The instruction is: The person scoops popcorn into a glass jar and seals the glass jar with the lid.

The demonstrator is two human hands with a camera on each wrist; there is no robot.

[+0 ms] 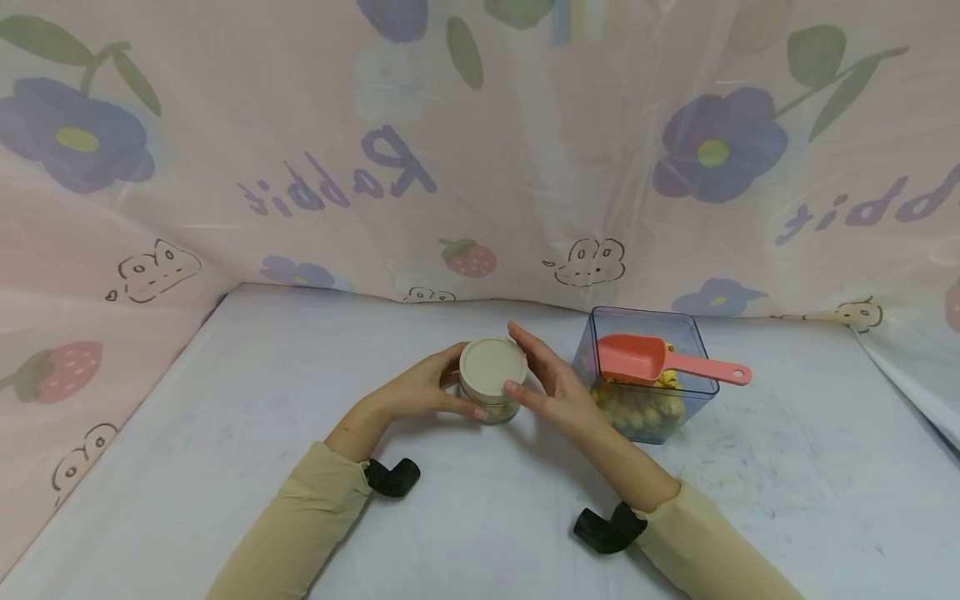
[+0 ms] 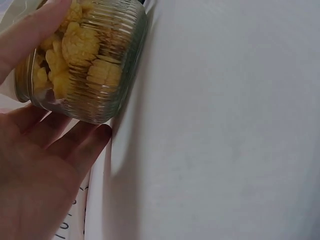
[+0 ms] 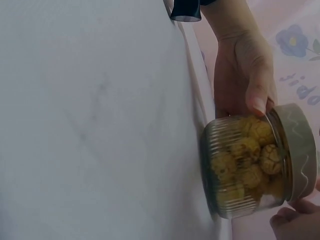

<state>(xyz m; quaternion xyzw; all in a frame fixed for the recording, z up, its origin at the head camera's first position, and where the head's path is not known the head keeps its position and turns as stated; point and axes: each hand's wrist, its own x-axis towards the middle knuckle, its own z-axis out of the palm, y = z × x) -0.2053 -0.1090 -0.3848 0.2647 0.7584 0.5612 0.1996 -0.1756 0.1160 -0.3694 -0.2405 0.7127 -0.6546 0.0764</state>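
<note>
A ribbed glass jar (image 3: 240, 170) of yellow popcorn stands upright on the white table, with a beige lid (image 1: 492, 367) on its mouth. My left hand (image 1: 423, 385) grips the jar from the left, thumb across the front and fingers behind. In the left wrist view, that hand's fingers (image 2: 85, 142) show beneath the glass. From the right, my right hand (image 1: 557, 385) holds the lid, its thumb on the near rim and its index finger stretched out past the far side. Only a few curled fingers of the right hand (image 3: 295, 220) show in the right wrist view.
Right of the jar, close to my right forearm, stands a clear bluish plastic bin (image 1: 651, 417) with popcorn inside. A coral-pink scoop (image 1: 637, 360) lies in its top, handle sticking out over the right rim. A printed curtain (image 1: 525, 167) hangs along the back.
</note>
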